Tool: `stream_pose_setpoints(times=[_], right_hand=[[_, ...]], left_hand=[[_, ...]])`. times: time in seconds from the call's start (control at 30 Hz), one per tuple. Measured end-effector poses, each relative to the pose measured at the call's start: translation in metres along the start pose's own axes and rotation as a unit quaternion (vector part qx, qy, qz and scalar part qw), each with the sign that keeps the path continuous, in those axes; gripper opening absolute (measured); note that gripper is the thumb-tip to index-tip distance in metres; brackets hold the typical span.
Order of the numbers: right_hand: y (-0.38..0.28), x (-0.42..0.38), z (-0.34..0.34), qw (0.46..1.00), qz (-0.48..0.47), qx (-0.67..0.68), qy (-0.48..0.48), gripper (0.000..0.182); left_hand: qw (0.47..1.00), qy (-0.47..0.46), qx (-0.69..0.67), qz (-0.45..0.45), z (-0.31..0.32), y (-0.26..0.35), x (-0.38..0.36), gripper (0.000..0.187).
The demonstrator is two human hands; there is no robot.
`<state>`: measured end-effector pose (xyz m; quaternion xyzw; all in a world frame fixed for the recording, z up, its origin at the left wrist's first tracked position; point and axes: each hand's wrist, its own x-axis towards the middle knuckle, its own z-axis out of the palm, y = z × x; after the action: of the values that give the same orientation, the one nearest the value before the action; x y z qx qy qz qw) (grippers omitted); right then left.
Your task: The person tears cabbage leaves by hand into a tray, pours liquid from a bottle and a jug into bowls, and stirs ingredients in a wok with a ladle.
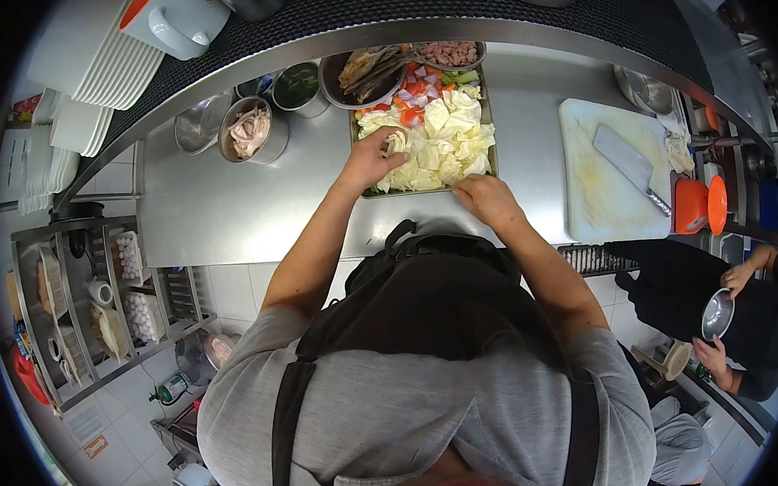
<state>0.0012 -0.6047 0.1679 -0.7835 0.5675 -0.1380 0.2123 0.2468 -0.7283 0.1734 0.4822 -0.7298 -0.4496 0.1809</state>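
A metal tray [422,193] lies on the steel counter, filled with cut cabbage [443,136], red onion and pepper pieces [417,88] and some green vegetable at its edges. At the tray's left side, my left hand [372,161] is curled with a piece of cabbage [397,141] between thumb and fingers. My right hand [492,201] is at the near right corner, fingers bent together against the rim and the cabbage there; what they grip is hidden. A dark bowl of dried fish-like pieces [367,76] and a bowl of chopped meat [450,53] stand at the tray's far side.
To the right, a cleaver [624,158] lies on a white cutting board [584,214] beside an orange scale [692,206]. Metal pots [254,130] stand left. A shelf [347,38] with dishes overhangs the back. At right, another person holds a metal bowl [718,315].
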Motion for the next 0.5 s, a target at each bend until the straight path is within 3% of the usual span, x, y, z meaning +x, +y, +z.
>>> stream_pose_setpoints(times=[0.07, 0.13, 0.27, 0.43, 0.5], right_hand=[[-0.015, 0.008, -0.014, 0.986, 0.019, 0.122, 0.110, 0.028], [-0.032, 0.025, -0.028, 0.975, 0.065, 0.184, 0.110, 0.036], [-0.043, 0.055, -0.040, 0.921, 0.136, 0.360, 0.057, 0.056], [-0.018, 0.065, -0.036, 0.855, 0.151, 0.492, 0.068, 0.050], [-0.010, 0.061, -0.044, 0.918, 0.165, 0.350, 0.084, 0.049]], left_hand=[[1.000, -0.004, -0.002, -0.003, 0.006, 0.003, -0.003, 0.052], [0.996, -0.004, -0.077, 0.039, 0.014, 0.008, -0.005, 0.048], [0.994, -0.065, -0.092, 0.008, 0.013, 0.044, -0.006, 0.046], [0.987, 0.010, -0.146, 0.071, -0.001, 0.030, 0.000, 0.050], [0.995, 0.037, 0.096, 0.016, -0.020, 0.040, -0.002, 0.055]])
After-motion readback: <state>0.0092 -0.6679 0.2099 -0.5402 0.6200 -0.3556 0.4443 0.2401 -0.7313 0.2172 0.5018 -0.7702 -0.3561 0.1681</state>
